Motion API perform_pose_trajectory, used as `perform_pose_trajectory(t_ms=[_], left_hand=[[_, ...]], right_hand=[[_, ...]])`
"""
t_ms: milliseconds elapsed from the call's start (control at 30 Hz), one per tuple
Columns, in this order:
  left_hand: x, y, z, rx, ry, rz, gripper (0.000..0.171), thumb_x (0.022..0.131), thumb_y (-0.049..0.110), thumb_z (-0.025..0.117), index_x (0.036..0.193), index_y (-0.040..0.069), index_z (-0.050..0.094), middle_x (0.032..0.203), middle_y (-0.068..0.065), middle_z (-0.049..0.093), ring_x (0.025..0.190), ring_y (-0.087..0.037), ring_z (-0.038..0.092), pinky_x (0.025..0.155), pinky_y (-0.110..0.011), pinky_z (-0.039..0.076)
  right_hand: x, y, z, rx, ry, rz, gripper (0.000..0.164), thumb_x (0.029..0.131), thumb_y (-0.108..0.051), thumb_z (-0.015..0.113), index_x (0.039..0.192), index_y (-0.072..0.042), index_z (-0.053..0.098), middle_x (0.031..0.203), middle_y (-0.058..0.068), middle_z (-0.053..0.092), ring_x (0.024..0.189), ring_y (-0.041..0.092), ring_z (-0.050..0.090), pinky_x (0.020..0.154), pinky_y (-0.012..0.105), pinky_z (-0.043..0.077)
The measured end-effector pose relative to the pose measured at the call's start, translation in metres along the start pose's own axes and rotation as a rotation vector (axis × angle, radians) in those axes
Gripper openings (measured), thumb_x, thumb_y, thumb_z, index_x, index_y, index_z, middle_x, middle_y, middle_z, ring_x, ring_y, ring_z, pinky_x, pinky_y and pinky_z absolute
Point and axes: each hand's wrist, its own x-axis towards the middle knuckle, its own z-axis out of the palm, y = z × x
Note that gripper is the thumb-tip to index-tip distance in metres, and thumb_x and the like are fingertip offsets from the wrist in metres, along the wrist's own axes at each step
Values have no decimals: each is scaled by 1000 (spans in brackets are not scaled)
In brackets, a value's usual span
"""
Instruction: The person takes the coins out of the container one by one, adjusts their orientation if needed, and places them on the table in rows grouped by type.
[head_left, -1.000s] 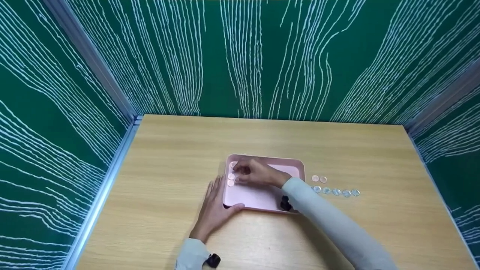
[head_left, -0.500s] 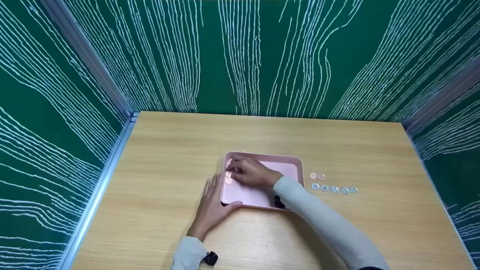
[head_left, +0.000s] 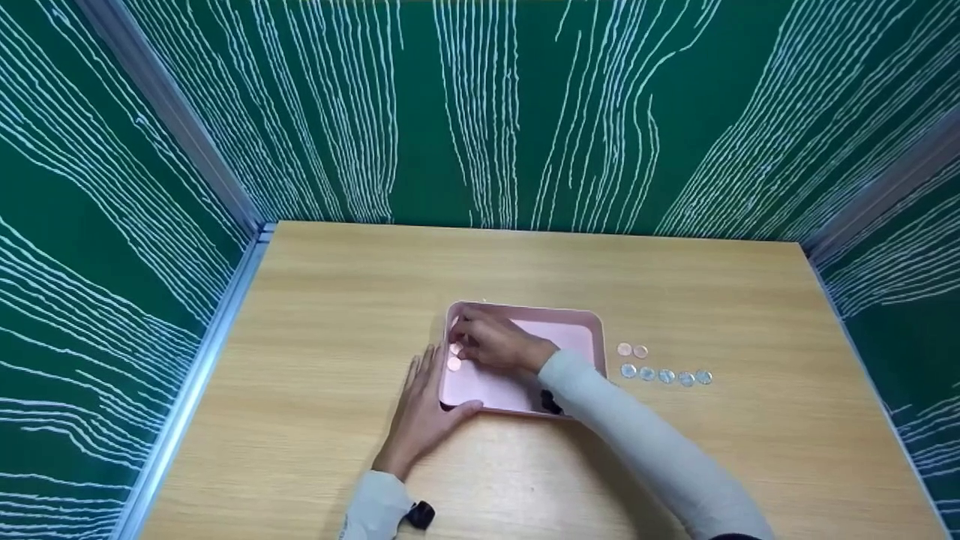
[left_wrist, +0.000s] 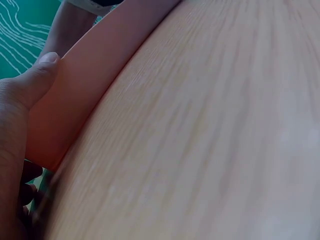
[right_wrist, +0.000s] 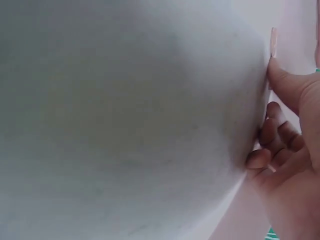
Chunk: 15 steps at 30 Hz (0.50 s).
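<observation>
A shallow pink tray [head_left: 517, 394] lies on the wooden table. My left hand [head_left: 424, 420] spans its near left corner, fingers fairly straight along the left side and thumb against the near wall. In the left wrist view the thumb [left_wrist: 42, 75] touches the tray's outer wall [left_wrist: 85, 80]. Inside the tray, my right hand [head_left: 495, 341] is bent low at the left wall, with a copper-coloured coin [head_left: 455, 349] between thumb and index fingertips. Another copper-coloured coin [head_left: 454, 364] lies just nearer. The right wrist view shows the right hand [right_wrist: 295, 150] fingertips down at the pale tray floor.
Right of the tray, two copper-coloured coins [head_left: 632, 350] lie side by side on the table [head_left: 712, 307]. Nearer than these is a row of several silver coins [head_left: 666, 376]. Green panels with white wavy lines [head_left: 427, 112] enclose the table's back and sides.
My right hand has shifted slightly left and farther back along the tray's left wall, and the far copper-coloured coin is now hidden under it. The left hand stays at the tray corner.
</observation>
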Motion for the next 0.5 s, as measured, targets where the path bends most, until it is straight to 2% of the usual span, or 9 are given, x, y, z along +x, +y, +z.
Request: perform_pose_trajectory(t_ms=[133,200,500], left_hand=[[1,0,0,4,4,9,121,89,68,83,178,16,20,180,-23,23,168,-46,15,137,-59,14],[1,1,1,6,7,12,121,89,68,83,178,15,20,180,-23,23,168,-46,16,137,-60,15],[0,1,0,1,11,11,121,89,67,84,179,19,18,180,-24,22,167,-48,14,135,-65,18]], right_hand=[[2,-2,0,-91,9,-49,16,104,-12,78,119,-7,75,123,8,63,107,21,62,95,37,60],[2,-1,0,-97,24,-59,15,103,-11,79,116,-8,73,118,7,64,105,21,62,94,38,60],[-2,2,-2,58,6,16,17,104,-20,80,119,-12,76,104,0,71,91,15,62,77,32,56]])
